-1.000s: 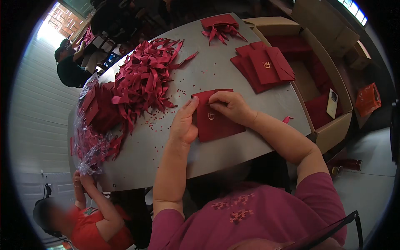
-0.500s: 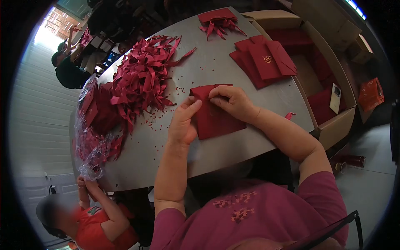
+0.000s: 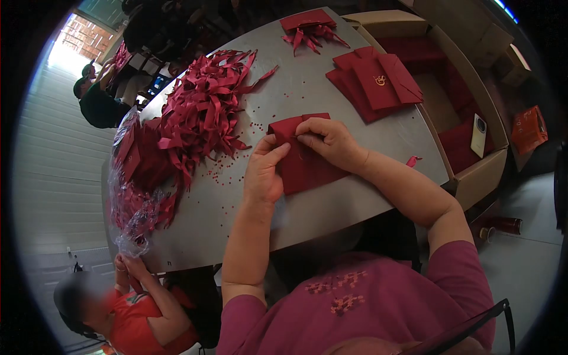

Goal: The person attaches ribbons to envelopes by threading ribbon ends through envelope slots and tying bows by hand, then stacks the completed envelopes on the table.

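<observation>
A dark red paper gift bag (image 3: 310, 176) lies flat on the metal table in front of me, its top edge folded or slightly raised. My left hand (image 3: 264, 171) grips its upper left edge, thumb on the front and fingers curled by the side. At the bag's upper middle, my right hand (image 3: 332, 145) pinches with thumb and forefinger. Whatever small part lies inside that pinch is hidden by the fingers. Beyond my right hand rests a stack of similar bags (image 3: 373, 89), the top one with a gold emblem.
A heap of red ribbons (image 3: 204, 106) and plastic-wrapped red bags (image 3: 139, 154) fill the table's left side, with red dots scattered nearby. Another bag with ribbons (image 3: 307, 23) lies at the far edge. An open carton (image 3: 482, 174) on the right holds a phone (image 3: 478, 135). A co-worker (image 3: 148, 313) sits at lower left.
Both hands stay on the bag with only small finger shifts; the left thumb sits slightly further right. The co-worker's hands at lower left have barely moved.
</observation>
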Motion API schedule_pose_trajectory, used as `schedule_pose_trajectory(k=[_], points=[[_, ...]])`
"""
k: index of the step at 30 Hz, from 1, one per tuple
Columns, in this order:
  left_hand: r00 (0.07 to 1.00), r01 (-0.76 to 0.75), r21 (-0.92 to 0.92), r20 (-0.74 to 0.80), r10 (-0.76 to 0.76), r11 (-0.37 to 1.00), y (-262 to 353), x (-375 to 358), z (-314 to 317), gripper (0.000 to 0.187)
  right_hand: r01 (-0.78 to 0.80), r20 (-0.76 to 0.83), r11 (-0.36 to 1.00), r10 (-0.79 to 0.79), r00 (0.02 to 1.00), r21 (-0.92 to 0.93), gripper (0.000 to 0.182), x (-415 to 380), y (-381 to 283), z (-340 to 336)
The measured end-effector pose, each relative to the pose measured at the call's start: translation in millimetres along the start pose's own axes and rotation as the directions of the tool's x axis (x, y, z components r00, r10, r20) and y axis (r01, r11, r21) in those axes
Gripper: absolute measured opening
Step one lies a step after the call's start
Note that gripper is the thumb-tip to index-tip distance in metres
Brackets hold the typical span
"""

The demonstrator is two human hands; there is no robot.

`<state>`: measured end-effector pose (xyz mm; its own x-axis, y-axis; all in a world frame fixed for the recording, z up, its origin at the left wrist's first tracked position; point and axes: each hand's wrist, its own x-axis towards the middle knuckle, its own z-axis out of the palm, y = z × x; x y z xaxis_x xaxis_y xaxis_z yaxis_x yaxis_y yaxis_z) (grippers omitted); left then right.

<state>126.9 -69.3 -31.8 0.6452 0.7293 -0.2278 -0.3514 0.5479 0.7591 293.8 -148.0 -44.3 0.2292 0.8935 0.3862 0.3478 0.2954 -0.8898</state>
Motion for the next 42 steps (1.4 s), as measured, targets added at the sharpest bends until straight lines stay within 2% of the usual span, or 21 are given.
schedule_pose_trajectory(k=[1, 3, 7, 10, 12, 16, 18, 21, 25, 27, 31, 34, 36, 37, 39, 40, 42], points=[[1.0, -0.002, 0.0, 0.0, 0.002, 1.0, -1, 1, 0, 0.022, 0.002, 0.001, 1.0, -0.002, 1.0, 0.001, 0.009, 1, 1, 2], [0.994, -0.101, 0.033, -0.026, 0.101, 0.994, -4, 1, -1, 0.018, 0.034, -0.024, 0.996, -0.036, 0.999, -0.088, 0.01, 1, 3, 5], [0.982, -0.179, 0.092, -0.049, 0.184, 0.98, -9, 6, -5, 0.011, 0.034, -0.023, 0.995, -0.036, 0.999, -0.092, 0.01, -1, 8, 10], [0.991, -0.112, 0.025, -0.076, 0.114, 0.993, -3, 7, -2, 0.01, 0.043, -0.016, 0.996, -0.044, 0.999, -0.08, 0.01, -1, 8, 10], [0.982, -0.07, 0.011, -0.174, 0.07, 0.998, 1, 6, 3, 0.011, 0.032, -0.004, 0.997, -0.032, 0.999, -0.068, 0.01, -1, 8, 10], [0.986, -0.049, 0.006, -0.156, 0.05, 0.999, 1, 4, 1, 0.011, 0.04, 0.001, 0.996, -0.04, 0.999, -0.074, 0.009, -1, 7, 9], [0.988, 0.054, -0.062, -0.138, -0.062, 0.997, 5, 2, 4, 0.01, 0.032, 0.023, 0.995, -0.03, 0.999, -0.098, 0.008, -2, 7, 9], [0.984, 0.078, -0.121, -0.153, -0.097, 0.99, 7, -1, 6, 0.008, 0.031, 0.028, 0.998, -0.03, 0.999, -0.047, 0.008, -1, 9, 10], [0.99, 0.076, -0.106, -0.111, -0.088, 0.991, 10, -6, 10, 0.006, 0.031, 0.028, 1.0, -0.031, 0.999, -0.003, 0.008, -1, 7, 8], [0.996, -0.031, -0.066, -0.085, 0.026, 0.997, 9, -6, 7, 0.004, 0.026, 0.003, 0.998, -0.026, 1.0, -0.049, 0.009, 1, 3, 9], [0.992, -0.111, -0.024, -0.054, 0.11, 0.993, 5, -7, 9, 0.008, 0.09, 0.0, 0.977, -0.092, 0.996, -0.193, 0.009, 4, -10, 10], [0.981, -0.182, 0.075, -0.054, 0.186, 0.981, 3, -8, 9, 0.013, 0.17, 0.025, 0.937, -0.17, 0.985, -0.305, 0.008, 6, -21, 13], [0.97, -0.221, 0.177, -0.063, 0.235, 0.959, 0, -7, 5, 0.014, 0.126, 0.047, 0.907, -0.117, 0.992, -0.403, 0.009, 8, -27, 14], [0.968, -0.233, 0.17, -0.05, 0.244, 0.958, -1, -6, 4, 0.014, 0.136, 0.045, 0.9, -0.129, 0.991, -0.414, 0.009, 9, -29, 14], [0.954, -0.242, 0.312, -0.097, 0.284, 0.919, -2, -7, 6, 0.016, 0.072, 0.055, 0.865, -0.052, 0.997, -0.497, 0.01, 9, -29, 16], [0.951, -0.238, 0.329, -0.111, 0.288, 0.914, -1, -9, 10, 0.011, 0.099, 0.058, 0.855, -0.081, 0.995, -0.51, 0.011, 9, -31, 17], [0.934, -0.26, 0.477, -0.094, 0.344, 0.839, -1, -9, 7, 0.011, 0.028, 0.122, 0.834, 0.047, 0.991, -0.551, 0.012, 14, -40, 15]])
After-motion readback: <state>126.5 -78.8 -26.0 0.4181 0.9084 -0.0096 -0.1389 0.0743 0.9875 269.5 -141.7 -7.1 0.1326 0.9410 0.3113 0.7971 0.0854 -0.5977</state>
